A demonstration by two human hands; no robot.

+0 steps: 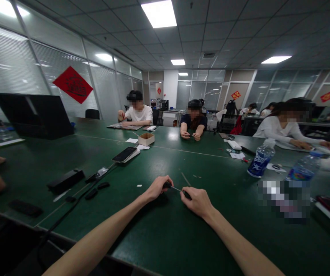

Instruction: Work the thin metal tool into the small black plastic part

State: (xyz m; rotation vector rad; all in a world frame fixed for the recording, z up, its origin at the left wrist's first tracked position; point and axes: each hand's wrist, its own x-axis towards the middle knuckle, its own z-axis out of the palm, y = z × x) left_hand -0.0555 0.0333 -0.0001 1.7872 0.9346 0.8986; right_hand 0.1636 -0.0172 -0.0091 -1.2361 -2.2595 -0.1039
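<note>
Both my arms reach out over a dark green table (165, 237). My left hand (158, 188) is closed around the dark handle of a thin tool, a small screwdriver (174, 187) by its look, whose fine metal shaft runs to the right. My right hand (197, 200) is closed on a small dark object at the shaft's tip; what it is I cannot make out. The two hands are close together just above the tabletop.
A phone (124, 154) lies on a white box ahead, with a small cardboard box (146, 138) beyond. Black blocks and a cable (67, 180) lie at left, an open laptop (32, 115) far left. Two water bottles (261, 158) stand right. Other people sit around the table.
</note>
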